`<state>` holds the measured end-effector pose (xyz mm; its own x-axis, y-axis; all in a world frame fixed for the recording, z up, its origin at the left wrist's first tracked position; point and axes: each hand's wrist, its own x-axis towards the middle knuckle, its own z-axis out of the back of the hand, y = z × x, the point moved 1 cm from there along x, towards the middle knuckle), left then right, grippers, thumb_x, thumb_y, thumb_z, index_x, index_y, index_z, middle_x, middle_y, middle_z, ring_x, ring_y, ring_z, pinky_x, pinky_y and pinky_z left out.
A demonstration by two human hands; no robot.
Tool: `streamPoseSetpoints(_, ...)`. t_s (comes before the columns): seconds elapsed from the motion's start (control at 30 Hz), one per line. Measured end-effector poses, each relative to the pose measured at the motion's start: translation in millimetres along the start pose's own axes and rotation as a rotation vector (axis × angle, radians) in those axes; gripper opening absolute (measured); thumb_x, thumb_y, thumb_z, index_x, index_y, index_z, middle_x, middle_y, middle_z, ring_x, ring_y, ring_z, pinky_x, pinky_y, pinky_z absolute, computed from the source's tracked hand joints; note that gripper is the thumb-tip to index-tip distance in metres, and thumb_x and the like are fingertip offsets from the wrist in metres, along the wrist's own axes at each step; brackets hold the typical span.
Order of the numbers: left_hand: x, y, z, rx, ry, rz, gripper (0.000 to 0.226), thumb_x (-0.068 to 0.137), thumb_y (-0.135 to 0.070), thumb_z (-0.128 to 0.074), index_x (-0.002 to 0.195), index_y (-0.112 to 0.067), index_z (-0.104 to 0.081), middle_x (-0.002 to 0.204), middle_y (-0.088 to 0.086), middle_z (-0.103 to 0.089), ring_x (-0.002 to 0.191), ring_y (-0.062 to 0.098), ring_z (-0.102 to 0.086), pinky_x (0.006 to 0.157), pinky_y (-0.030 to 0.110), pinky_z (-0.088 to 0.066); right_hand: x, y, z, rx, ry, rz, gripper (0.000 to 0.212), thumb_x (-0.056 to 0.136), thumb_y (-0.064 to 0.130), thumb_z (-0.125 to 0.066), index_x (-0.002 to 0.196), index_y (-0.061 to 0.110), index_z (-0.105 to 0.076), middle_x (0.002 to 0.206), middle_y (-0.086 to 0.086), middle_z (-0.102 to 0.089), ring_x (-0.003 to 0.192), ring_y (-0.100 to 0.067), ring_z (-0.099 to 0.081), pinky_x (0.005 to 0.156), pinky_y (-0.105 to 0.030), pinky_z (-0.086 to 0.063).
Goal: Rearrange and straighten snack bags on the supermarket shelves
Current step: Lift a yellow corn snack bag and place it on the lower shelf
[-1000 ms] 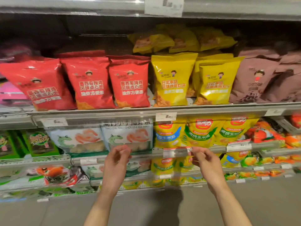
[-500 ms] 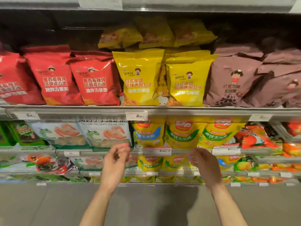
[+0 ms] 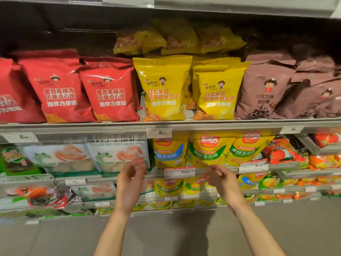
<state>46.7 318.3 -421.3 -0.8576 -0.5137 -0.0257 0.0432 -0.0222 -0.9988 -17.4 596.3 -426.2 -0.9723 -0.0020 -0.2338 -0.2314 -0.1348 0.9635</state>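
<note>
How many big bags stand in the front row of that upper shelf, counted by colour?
Red glossy plastic bags: 3, one cut off at the left edge
Yellow glossy plastic bags: 2
Brown matte plastic bags: 2, more behind them are too dim to count
Total: 7

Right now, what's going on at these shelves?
A person is facing the snack shelves with both hands raised and holding nothing. The left hand hovers in front of the shrimp-stick bags; the right hand is below the yellow corn bags. On the shelf above, red, yellow and brown bags stand in rows.
</note>
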Motion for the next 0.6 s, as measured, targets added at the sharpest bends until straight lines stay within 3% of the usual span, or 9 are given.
streamPoseSetpoints(0.1, 6.7, 1.9, -1.5, 0.074, 0.017, -0.016, 0.012, 0.099, -0.018, -0.063, 0.102, -0.026, -0.072, 0.099, -0.014, -0.075, 0.093, 0.005, -0.069, 0.087, 0.034, -0.055, 1.5, -5.8, -8.3, -0.068, 0.003, -0.019, 0.007, 0.099, 0.013, -0.064, 0.103, 0.010, -0.069, 0.098, -0.030, -0.070, 0.081, -0.029, -0.069, 0.066, -0.025, -0.052)
streamPoseSetpoints(0.17, 13.5, 0.7, -2.2, 0.180, 0.023, -0.064, 0.010, 0.100, -0.021, -0.063, 0.102, -0.029, -0.070, 0.098, -0.021, -0.072, 0.095, -0.001, -0.065, 0.084, 0.031, -0.053, 8.7, -10.1, -13.3, -0.105, 0.018, -0.012, 0.006, 0.099, 0.012, -0.063, 0.102, 0.011, -0.069, 0.099, -0.024, -0.073, 0.092, -0.041, -0.070, 0.073, -0.035, -0.054)
streamPoseSetpoints(0.27, 24.9, 1.3, -4.2, 0.490, -0.002, -0.292, 0.015, 0.099, -0.016, -0.063, 0.111, -0.022, -0.068, 0.112, -0.014, -0.067, 0.111, 0.012, -0.059, 0.098, 0.039, -0.047, 27.7, -14.1, -20.7, -0.232, 0.064, 0.069, 0.011, 0.098, 0.012, -0.063, 0.098, 0.016, -0.073, 0.102, 0.000, -0.072, 0.099, -0.033, -0.069, 0.087, -0.046, -0.055)
streamPoseSetpoints(0.37, 38.0, 5.0, -5.5, 0.759, -0.005, -0.448, 0.028, 0.096, -0.015, -0.059, 0.123, -0.009, -0.066, 0.136, 0.008, -0.058, 0.131, 0.031, -0.047, 0.114, 0.043, -0.034, 47.4, -17.1, -35.3, -0.299, 0.129, 0.139, 0.013, 0.100, 0.017, -0.063, 0.099, 0.029, -0.069, 0.100, 0.012, -0.068, 0.098, -0.019, -0.066, 0.081, -0.031, -0.056)
streamPoseSetpoints(0.47, 50.9, 9.2, -6.9, 0.909, 0.031, -0.471, 0.051, 0.090, -0.019, -0.055, 0.139, -0.004, -0.057, 0.155, 0.020, -0.040, 0.147, 0.039, -0.031, 0.122, 0.047, -0.025, 68.7, -18.3, -52.2, -0.346, 0.147, 0.198, 0.025, 0.100, 0.028, -0.062, 0.125, 0.031, -0.060, 0.110, 0.026, -0.061, 0.101, 0.007, -0.060, 0.077, -0.008, -0.042)
streamPoseSetpoints(0.53, 57.9, 13.7, -7.6, 0.989, 0.064, -0.485, 0.059, 0.089, -0.020, -0.054, 0.146, -0.004, -0.050, 0.162, 0.021, -0.031, 0.151, 0.040, -0.025, 0.123, 0.050, -0.020, 81.7, -16.3, -63.2, -0.359, 0.167, 0.233, 0.030, 0.100, 0.031, -0.061, 0.130, 0.032, -0.056, 0.115, 0.034, -0.060, 0.099, 0.022, -0.056, 0.086, -0.011, -0.045)
streamPoseSetpoints(0.6, 63.4, 18.3, -6.8, 1.025, 0.091, -0.454, 0.063, 0.091, -0.021, -0.054, 0.152, -0.007, -0.044, 0.165, 0.019, -0.026, 0.154, 0.037, -0.020, 0.124, 0.051, -0.018, 93.8, -16.3, -73.3, -0.350, 0.158, 0.237, 0.038, 0.100, 0.031, -0.062, 0.137, 0.027, -0.052, 0.119, 0.023, -0.065, 0.098, 0.024, -0.058, 0.089, -0.011, -0.047)
